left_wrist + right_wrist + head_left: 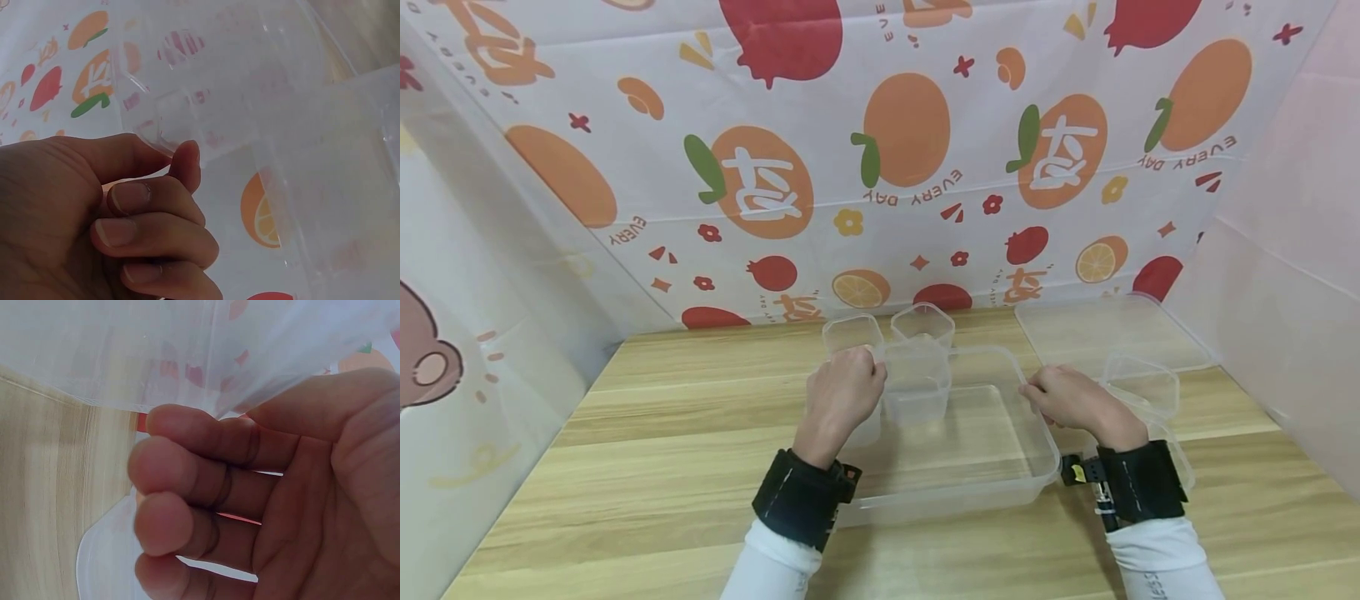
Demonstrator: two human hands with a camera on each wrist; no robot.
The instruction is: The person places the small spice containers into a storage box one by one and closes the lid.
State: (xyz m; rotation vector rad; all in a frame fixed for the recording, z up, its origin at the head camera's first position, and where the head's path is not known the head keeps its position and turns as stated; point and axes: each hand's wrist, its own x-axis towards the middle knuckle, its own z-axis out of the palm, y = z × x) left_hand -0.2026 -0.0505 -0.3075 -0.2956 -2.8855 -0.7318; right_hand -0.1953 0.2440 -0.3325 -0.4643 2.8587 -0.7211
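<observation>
A large clear plastic box (970, 492) stands on the wooden table. My right hand (1067, 400) grips its right rim, and in the right wrist view the thumb and curled fingers (181, 428) pinch the clear plastic wall. Over the box's back left part is a small clear container (917, 392). At that container's left edge, my left hand (846, 396) pinches the rim between thumb and index finger (184, 165), the other fingers curled in. Another small clear container (867, 429) shows in the box's left side, partly hidden behind the left hand.
Two more small clear containers, one at the back left (852, 329) and one at the back middle (922, 321), stand beyond. A large flat clear lid (1112, 329) lies at the back right. Near the right hand are a small clear container (1146, 387) and clear lids (1176, 458).
</observation>
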